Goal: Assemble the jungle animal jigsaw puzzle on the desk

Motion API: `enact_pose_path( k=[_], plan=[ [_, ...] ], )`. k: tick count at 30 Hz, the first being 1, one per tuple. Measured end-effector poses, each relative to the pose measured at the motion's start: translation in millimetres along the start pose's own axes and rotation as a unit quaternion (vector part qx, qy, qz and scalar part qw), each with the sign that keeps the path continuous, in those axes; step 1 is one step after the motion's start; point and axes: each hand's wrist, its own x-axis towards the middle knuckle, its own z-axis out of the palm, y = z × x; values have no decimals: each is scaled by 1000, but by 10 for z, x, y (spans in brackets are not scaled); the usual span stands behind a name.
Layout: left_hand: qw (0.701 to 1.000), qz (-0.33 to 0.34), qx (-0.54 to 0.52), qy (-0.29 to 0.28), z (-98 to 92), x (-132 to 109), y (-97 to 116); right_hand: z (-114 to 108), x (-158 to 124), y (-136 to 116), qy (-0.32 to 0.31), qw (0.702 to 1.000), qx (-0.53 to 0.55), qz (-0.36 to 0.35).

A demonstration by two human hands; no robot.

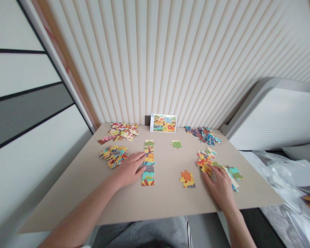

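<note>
A ribbed cream wall [150, 58] rises behind, crumpled clear plastic [276, 168] at right

Picture card [163, 123]: behind joined strip [149, 168], slightly right
Left heaps [113, 156]: left of strip
Loose pieces [187, 179]: right of strip
Right heaps [205, 135]: farther right of strip

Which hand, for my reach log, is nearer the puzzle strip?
Left. The left hand is at the left edge of the puzzle strip; the right hand is farther right, at loose pieces.
</note>
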Motion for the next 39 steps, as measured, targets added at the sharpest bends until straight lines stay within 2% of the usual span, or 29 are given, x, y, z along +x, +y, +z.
enact_pose_path(
  k=[3,7,11,13,17,20,23,26,29,32,34,36,39],
  plan=[
    [1000,2,-3,3,13,-2,-8,-34,-24,-224,-15,998,61,-9],
    [1000,0,2,1,21,-4,-16,-33,-96,-675,-48,993,107,-23],
    [1000,-1,8,-5,8,-2,-12,-20,-139,-994,-141,980,120,-77],
    [1000,0,11,-7,2,-2,-5,-26,-130,-1008,-180,971,123,-103],
    [1000,2,18,-9,14,-10,-4,-69,-83,-801,-176,974,107,-98],
    [1000,6,23,-3,15,-7,-18,-106,-64,-631,-202,965,115,-119],
    [1000,11,24,16,-56,16,32,-111,-66,-565,-203,963,131,-122],
    [998,25,32,46,-190,29,291,-92,-72,-587,-195,965,127,-121],
    [996,70,18,45,-271,-12,803,-78,-83,-625,-189,967,121,-121],
    [994,111,-7,-8,-196,-86,1366,-78,-110,-626,-177,969,123,-119],
    [993,113,4,-17,-69,-120,1627,-81,-135,-593,-178,967,131,-126],
    [995,95,23,-16,73,-138,1753,-84,-157,-532,-188,962,140,-138],
    [998,57,20,-6,229,-161,1753,-84,-183,-415,-194,961,144,-137]
  ],
)
